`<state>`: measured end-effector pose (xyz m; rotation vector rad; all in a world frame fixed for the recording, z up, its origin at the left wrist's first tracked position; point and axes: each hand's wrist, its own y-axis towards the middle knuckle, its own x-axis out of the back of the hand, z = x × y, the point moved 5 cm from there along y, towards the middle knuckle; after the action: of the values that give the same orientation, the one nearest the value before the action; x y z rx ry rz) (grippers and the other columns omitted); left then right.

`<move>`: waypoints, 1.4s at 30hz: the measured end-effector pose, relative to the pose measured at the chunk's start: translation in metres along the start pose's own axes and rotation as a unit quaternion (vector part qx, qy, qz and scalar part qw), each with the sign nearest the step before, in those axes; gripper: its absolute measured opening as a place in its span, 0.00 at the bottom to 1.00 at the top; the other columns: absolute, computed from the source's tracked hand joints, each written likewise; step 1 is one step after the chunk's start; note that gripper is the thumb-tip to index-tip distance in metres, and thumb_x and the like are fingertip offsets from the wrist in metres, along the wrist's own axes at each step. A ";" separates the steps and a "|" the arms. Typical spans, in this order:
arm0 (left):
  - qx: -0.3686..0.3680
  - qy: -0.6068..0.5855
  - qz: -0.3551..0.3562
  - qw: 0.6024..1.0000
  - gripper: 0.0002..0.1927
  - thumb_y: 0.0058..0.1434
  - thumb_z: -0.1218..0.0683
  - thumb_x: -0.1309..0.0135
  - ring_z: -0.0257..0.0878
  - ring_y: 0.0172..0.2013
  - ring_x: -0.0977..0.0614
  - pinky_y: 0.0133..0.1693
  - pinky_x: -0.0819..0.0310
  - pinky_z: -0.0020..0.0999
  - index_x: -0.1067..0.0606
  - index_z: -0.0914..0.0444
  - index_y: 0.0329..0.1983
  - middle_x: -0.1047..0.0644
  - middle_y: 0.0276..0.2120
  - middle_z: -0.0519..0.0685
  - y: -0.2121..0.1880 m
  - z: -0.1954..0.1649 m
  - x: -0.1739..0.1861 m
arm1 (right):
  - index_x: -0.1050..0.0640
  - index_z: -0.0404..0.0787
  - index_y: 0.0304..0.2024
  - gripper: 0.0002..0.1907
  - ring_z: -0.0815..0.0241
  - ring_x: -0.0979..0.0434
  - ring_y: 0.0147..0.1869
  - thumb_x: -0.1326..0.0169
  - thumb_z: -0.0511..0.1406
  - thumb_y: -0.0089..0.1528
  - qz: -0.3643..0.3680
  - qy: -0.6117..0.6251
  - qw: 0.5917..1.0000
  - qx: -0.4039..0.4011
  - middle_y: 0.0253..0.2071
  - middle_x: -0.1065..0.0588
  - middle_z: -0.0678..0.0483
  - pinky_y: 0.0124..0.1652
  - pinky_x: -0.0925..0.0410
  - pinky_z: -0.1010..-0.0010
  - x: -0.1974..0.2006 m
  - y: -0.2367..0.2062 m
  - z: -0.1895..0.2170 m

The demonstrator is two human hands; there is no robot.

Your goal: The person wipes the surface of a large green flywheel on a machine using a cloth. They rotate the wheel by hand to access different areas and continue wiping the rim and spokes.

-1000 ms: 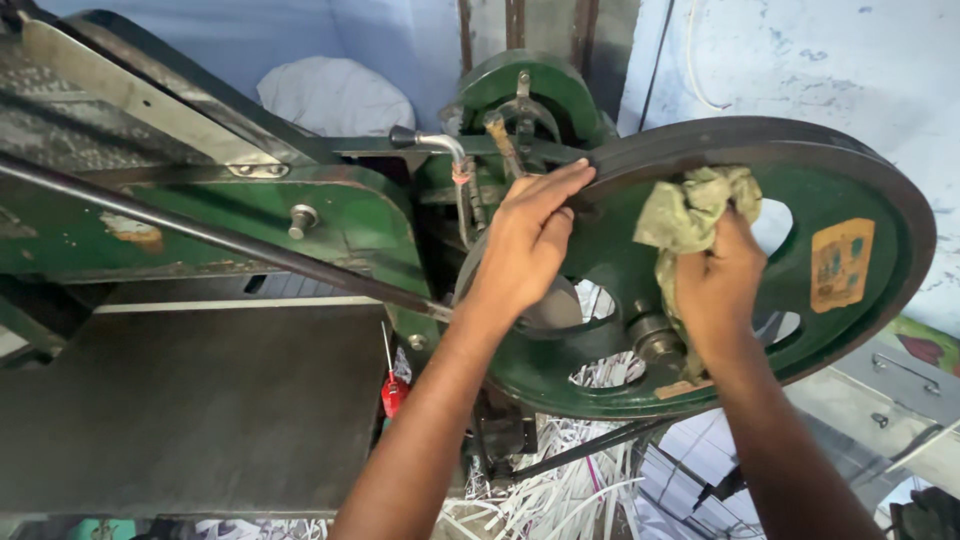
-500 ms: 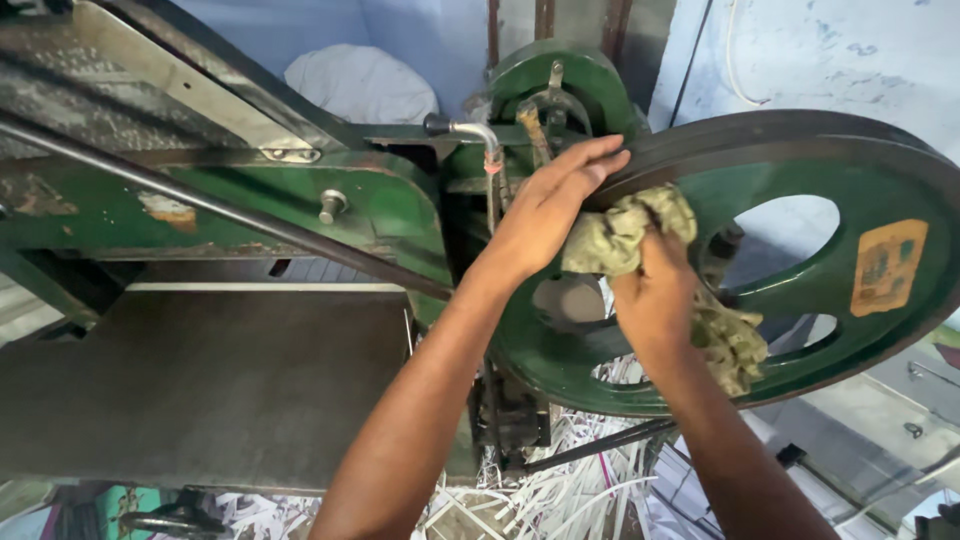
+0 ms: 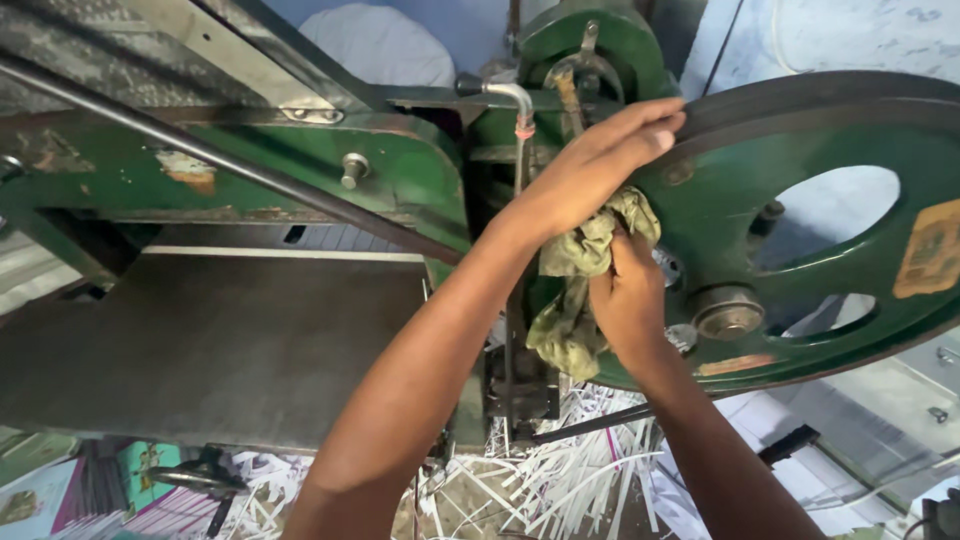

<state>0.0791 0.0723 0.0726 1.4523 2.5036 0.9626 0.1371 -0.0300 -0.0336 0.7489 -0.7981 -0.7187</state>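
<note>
One crumpled olive-green rag [image 3: 585, 275] lies against the face of the large green flywheel [image 3: 800, 230], left of the wheel's hub [image 3: 727, 313] and just below the upper rim. The right hand [image 3: 628, 300] grips the rag: its fingers are closed around the upper bunch of cloth and press it to the wheel, while the loose lower end of the rag hangs down past the wrist. The left hand [image 3: 598, 165] rests above the rag with its fingers extended and held together, the fingertips laid flat on the dark outer rim of the flywheel; it grasps nothing, and its palm side touches the top of the rag. The left forearm crosses in front of the right forearm. The flywheel has oval cut-outs and a worn orange plate [image 3: 930, 250] near its right edge. Behind the hands stands the green machine frame [image 3: 300, 170] with patches of rust, a bolt head [image 3: 351, 168], and a bent metal tube [image 3: 515, 100] running down beside a red-wrapped fitting. A dark diagonal bar [image 3: 200, 150] crosses the frame. Below the frame lies a flat dark grey table plate [image 3: 200, 340]. White paper strips [image 3: 560, 470] are heaped on the floor beneath the wheel.
</note>
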 end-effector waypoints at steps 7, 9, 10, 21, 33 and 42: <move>-0.012 0.029 -0.006 0.999 0.32 0.73 0.47 0.52 0.48 0.73 0.32 0.72 0.43 0.38 0.38 0.68 0.75 0.32 0.72 0.59 0.003 0.007 -0.005 | 0.30 0.32 0.64 0.28 0.31 0.24 0.55 0.52 0.24 0.59 0.017 0.030 0.999 0.028 0.54 0.26 0.33 0.50 0.29 0.53 -0.018 -0.017 0.000; -0.023 0.034 -0.005 0.999 0.33 0.73 0.46 0.51 0.48 0.74 0.32 0.73 0.42 0.38 0.38 0.67 0.75 0.32 0.73 0.59 0.005 0.010 -0.008 | 0.32 0.32 0.66 0.31 0.30 0.25 0.56 0.52 0.23 0.58 0.029 0.039 0.999 0.017 0.54 0.26 0.33 0.52 0.30 0.52 -0.024 -0.022 -0.003; -0.031 0.030 -0.002 0.999 0.33 0.73 0.46 0.51 0.48 0.74 0.32 0.73 0.41 0.39 0.39 0.67 0.76 0.33 0.73 0.58 0.005 0.010 -0.009 | 0.31 0.33 0.66 0.31 0.32 0.24 0.55 0.52 0.24 0.58 0.038 0.045 0.998 -0.009 0.53 0.26 0.34 0.51 0.29 0.54 -0.028 -0.026 -0.006; -0.051 0.160 -0.014 0.986 0.32 0.73 0.45 0.49 0.46 0.69 0.28 0.73 0.41 0.39 0.37 0.58 0.77 0.28 0.71 0.52 -0.004 0.003 -0.011 | 0.33 0.37 0.69 0.31 0.42 0.20 0.62 0.51 0.26 0.61 0.090 0.116 0.983 -0.109 0.57 0.23 0.37 0.57 0.29 0.60 -0.063 -0.066 -0.016; -0.121 0.234 -0.027 0.964 0.30 0.72 0.48 0.44 0.48 0.76 0.34 0.76 0.41 0.40 0.35 0.56 0.75 0.36 0.76 0.50 -0.021 -0.002 -0.020 | 0.35 0.36 0.69 0.37 0.33 0.24 0.60 0.48 0.24 0.55 0.112 0.077 0.984 -0.116 0.54 0.24 0.34 0.54 0.29 0.54 -0.078 -0.093 -0.019; -0.154 0.278 -0.031 0.948 0.28 0.72 0.50 0.44 0.46 0.77 0.39 0.76 0.41 0.39 0.36 0.57 0.73 0.38 0.75 0.49 -0.038 -0.014 -0.021 | 0.27 0.37 0.58 0.23 0.36 0.20 0.53 0.49 0.26 0.58 0.057 0.032 0.994 -0.088 0.47 0.22 0.37 0.50 0.27 0.55 -0.056 -0.063 -0.016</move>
<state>0.0572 0.0358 0.0577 1.1115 2.5410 1.8697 0.1051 -0.0147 -0.1115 0.5603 -0.7031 -0.6489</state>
